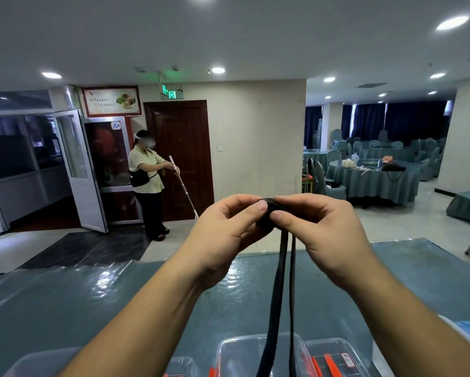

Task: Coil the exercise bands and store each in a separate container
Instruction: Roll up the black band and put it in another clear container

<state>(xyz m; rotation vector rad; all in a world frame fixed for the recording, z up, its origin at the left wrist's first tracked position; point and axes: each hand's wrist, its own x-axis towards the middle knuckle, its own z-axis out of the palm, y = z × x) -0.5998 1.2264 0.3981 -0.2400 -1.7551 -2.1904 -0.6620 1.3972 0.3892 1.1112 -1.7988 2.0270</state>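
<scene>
Head view, and nearest the camera a row of clear plastic containers (258, 355) sits along the front edge of the tabletop (65, 300), orange bits showing inside some of them; what those bits are, I can't say for sure. Rising right out of that row comes the black exercise band (278, 281), two strands side by side, running almost straight up. That's the long axis, near to far, from the containers up to the hands.

And up there both hands are on it. The left hand (225, 235) pinches the small black coil (266, 213) with thumb and curled fingers (261, 205). The right hand (329, 229) pinches the same coil from the other side, thumb tip touching it just where the strands leave. The hands meet at the coil, held above the tabletop, neither one nearer than the other.

So here's the key relation: the coil sits between the fingertips, and all the loose length hangs below, toward the person. My read is the roll has only begun, with plenty of band left to wind in from underneath.

Beyond the tabletop, a person with a white stick stands by a dark wooden door (182, 159), and off to the right are round tables under teal cloths (375, 180).
</scene>
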